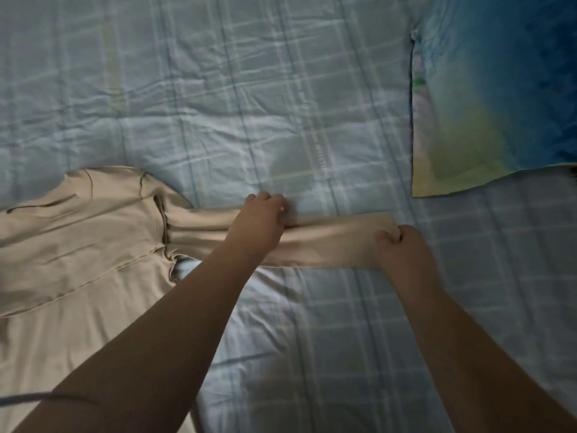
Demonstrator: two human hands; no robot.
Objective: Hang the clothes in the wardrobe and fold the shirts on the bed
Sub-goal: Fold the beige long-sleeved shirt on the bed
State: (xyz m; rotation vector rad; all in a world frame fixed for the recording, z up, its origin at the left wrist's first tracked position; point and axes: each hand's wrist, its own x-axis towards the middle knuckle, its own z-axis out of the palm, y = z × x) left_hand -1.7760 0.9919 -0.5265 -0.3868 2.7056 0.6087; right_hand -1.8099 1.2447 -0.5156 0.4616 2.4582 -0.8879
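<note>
A beige long-sleeved fabric shirt (pixel 78 245) is spread at the left edge of the pale blue checked bed sheet (pixel 218 89), with one sleeve stretched rightward. The sleeve's far edge is pinched by the left hand (pixel 262 220), and the cuff is gripped by the right hand (pixel 402 248). Only wrinkled sheet is seen between the hands and a flat blue-and-green dyed shirt (pixel 484 104), far right.

Beige shirt (pixel 78 245), plain, pale blue sheet (pixel 249 89) with white and darker blue check, second shirt (pixel 487 98) shading blue to yellow-green
</note>
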